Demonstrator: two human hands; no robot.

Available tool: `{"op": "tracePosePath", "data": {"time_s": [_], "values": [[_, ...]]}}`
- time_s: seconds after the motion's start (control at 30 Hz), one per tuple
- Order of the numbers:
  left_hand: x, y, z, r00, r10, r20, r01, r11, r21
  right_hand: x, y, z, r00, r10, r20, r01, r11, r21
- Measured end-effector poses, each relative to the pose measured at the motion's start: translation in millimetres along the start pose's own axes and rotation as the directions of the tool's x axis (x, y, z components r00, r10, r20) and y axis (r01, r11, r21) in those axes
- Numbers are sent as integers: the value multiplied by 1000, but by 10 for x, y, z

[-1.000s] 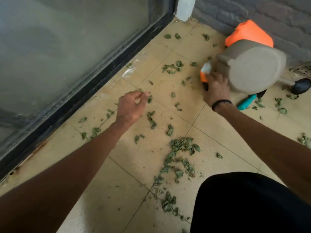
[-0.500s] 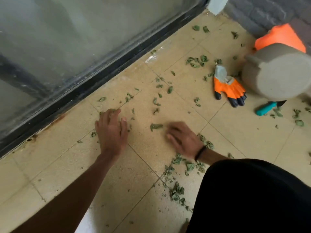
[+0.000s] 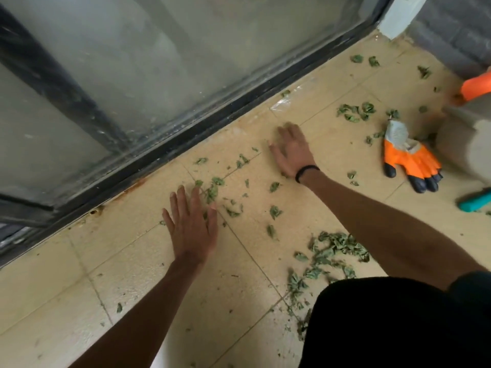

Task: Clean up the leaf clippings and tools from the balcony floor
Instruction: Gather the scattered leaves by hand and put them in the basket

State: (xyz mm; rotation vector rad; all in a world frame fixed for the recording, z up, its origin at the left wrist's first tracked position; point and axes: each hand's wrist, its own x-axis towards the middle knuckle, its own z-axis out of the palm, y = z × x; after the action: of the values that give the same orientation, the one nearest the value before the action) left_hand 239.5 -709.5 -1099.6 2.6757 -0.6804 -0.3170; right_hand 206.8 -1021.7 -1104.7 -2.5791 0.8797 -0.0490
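Observation:
Green leaf clippings (image 3: 212, 191) lie scattered over the beige floor tiles (image 3: 66, 288), with a thicker heap (image 3: 333, 251) near my knee. My left hand (image 3: 192, 224) lies flat on the floor with fingers spread, its fingertips at a few clippings. My right hand (image 3: 292, 150), with a black wristband, lies flat farther away near the door track, fingers straight. An orange and grey work glove (image 3: 409, 158) lies on the floor at the right. A teal tool handle (image 3: 474, 200) shows at the right edge.
A glass sliding door with a black frame (image 3: 186, 139) runs along the left and far side. A grey plant pot (image 3: 467, 147) lies on its side at the right edge, an orange object (image 3: 477, 87) behind it. More clippings (image 3: 357, 111) lie toward the brick wall (image 3: 451, 35).
My right hand has moved from near the leaf heap out toward the door track. My left hand stays flat on the floor. The view has shifted left, pushing the pot toward the edge.

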Motion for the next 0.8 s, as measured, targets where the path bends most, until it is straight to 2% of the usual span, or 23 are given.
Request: {"op": "tracePosePath", "data": {"time_s": [0.1, 0.23, 0.3, 0.37, 0.43, 0.47, 0.53, 0.57, 0.63, 0.7, 0.73, 0.77, 0.8], "values": [[1, -115, 56, 1000, -1, 31, 0, 1000, 22, -630, -120, 164, 971, -222, 85, 227, 973, -47], [36, -116, 206, 998, 52, 44, -54, 997, 53, -1593, -55, 176, 877, -440, 192, 460, 886, -68], [70, -75, 264, 995, 93, 46, -96, 993, 69, -1986, 136, 145, 814, -552, 180, 567, 823, -39], [102, -21, 317, 988, 151, 41, -154, 984, 87, -2256, 364, 67, 781, -613, 116, 617, 787, 3], [125, 97, 361, 975, 214, 60, -218, 974, 59, -2320, 543, -127, 806, -589, 58, 591, 806, -33], [118, 208, 401, 964, 253, 85, -256, 966, 27, -2267, 625, -253, 848, -530, 15, 530, 847, -51], [43, 489, 485, 912, 379, 158, -381, 924, -16, -1986, 817, -494, 959, -272, -78, 272, 962, -14], [-41, 643, 537, 864, 465, 194, -465, 884, -48, -1794, 936, -584, 987, -115, -109, 115, 993, -8], [-278, 943, 654, 714, 648, 266, -635, 759, -145, -1386, 1198, -665, 992, 90, -92, -96, 993, -64], [-492, 1186, 748, 568, 769, 294, -760, 627, -173, -1140, 1395, -620, 991, 137, 5, -135, 979, -153], [-513, 1269, 749, 545, 789, 282, -780, 601, -173, -1092, 1431, -576, 991, 127, 37, -118, 975, -189], [-440, 1321, 725, 568, 785, 249, -768, 614, -182, -1079, 1406, -531, 994, 91, 58, -78, 977, -199], [-331, 1345, 692, 617, 759, 209, -738, 650, -181, -1133, 1345, -482, 997, 39, 71, -25, 982, -185]]}}
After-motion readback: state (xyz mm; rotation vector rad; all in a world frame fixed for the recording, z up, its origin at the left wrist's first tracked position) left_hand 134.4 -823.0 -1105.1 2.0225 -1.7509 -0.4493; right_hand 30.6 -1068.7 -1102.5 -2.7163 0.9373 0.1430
